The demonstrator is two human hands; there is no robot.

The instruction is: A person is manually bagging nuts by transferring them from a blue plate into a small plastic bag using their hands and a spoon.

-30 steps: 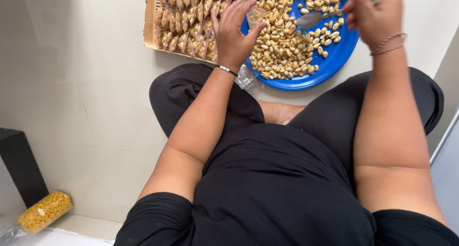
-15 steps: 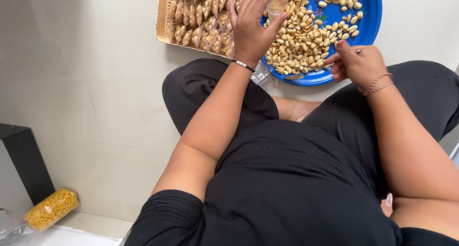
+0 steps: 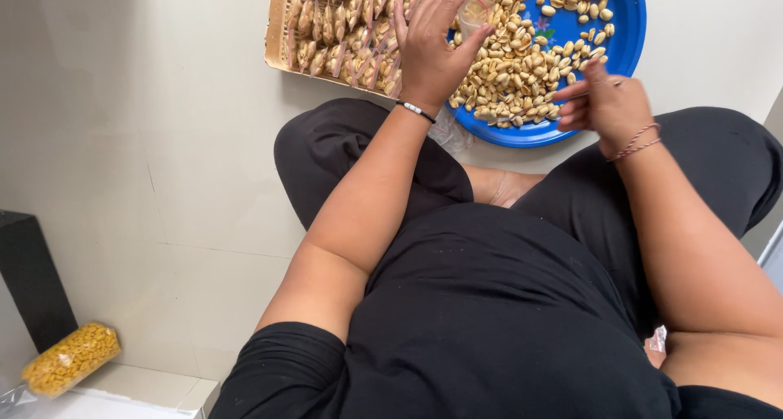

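While the person sits cross-legged on a pale tiled floor (image 3: 163,183), the head view looks straight down over black clothing to two containers set ahead of the knees. A round blue plate (image 3: 628,28) carries a loose heap of shelled peanuts (image 3: 514,68), thickest on its near left part, with bare blue showing toward the far right rim. Just left of it and touching its edge sits a flat woven tray (image 3: 276,36) packed with small clear packets of peanuts (image 3: 342,28) laid in rows.

The left hand (image 3: 432,48), a dark bead bracelet at the wrist, hovers over the seam between tray and plate, its fingertips pinched around a small clear packet (image 3: 473,13) held above the heap. The right hand (image 3: 608,105), with a thin red cord bracelet, rests at the near rim of the plate, fingers curled together around something thin; what it is cannot be told.

At the lower left a clear bag of yellow grains (image 3: 72,359) lies beside a black block (image 3: 33,280).
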